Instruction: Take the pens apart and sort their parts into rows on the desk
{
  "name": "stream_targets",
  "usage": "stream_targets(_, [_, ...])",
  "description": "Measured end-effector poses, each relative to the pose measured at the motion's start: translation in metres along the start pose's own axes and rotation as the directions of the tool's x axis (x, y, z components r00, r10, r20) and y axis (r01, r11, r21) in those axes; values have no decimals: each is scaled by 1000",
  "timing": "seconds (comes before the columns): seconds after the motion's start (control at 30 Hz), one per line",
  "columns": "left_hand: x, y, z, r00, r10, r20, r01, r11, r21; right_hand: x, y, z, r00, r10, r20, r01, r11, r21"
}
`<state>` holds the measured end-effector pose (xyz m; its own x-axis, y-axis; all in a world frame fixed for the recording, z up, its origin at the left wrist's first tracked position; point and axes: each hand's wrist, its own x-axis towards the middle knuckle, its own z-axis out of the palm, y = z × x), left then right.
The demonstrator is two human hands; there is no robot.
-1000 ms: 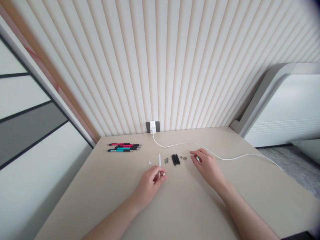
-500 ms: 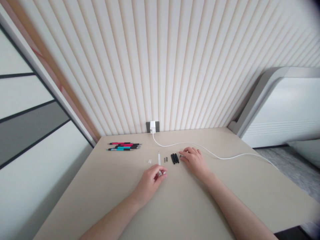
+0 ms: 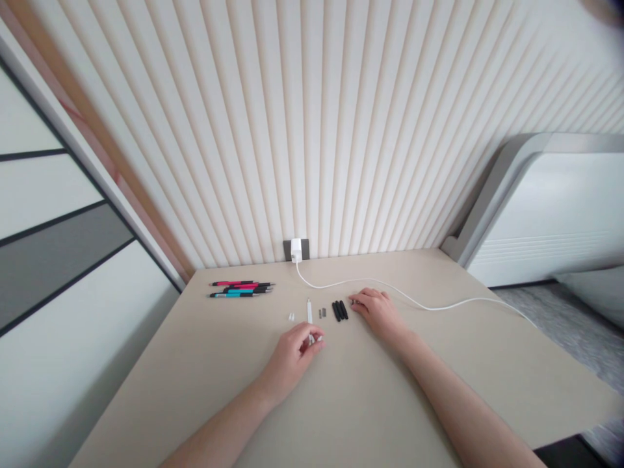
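My left hand is closed, thumb and fingers pinched round a small white piece whose kind I cannot make out. Thin white pen refills lie just beyond its fingers, their near ends partly hidden by the hand. My right hand rests on the table, its thumb and fingertips drawn together on a tiny metallic piece, mostly covered. Several black rubber pen grips lie side by side left of that hand. Between them and the refills are small grey springs. Small clear-white bits sit further left.
Pink and blue ballpoint pens lie in a group at the back left of the beige table. A white charger is plugged into the wall, its white cable crossing the table behind my right hand.
The thumb and fingers of my right hand have closed on the tiny metallic piece. My left hand keeps its pinch in nearly the same place. The view has shifted slightly.
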<state>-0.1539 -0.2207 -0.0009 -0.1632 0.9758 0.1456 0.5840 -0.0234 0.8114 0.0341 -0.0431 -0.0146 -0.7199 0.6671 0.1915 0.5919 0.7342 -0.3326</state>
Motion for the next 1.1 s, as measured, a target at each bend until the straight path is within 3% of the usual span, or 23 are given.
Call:
stream_targets(0.7, [0,-2,0,999,3,33,-3,1000,5,3,19,-3,988,-148,44,145,987,64])
stream_targets(1.1, [0,-2,0,999,2,45,-3,1000,9,-1,22,-2,990,-144,8,143,985,98])
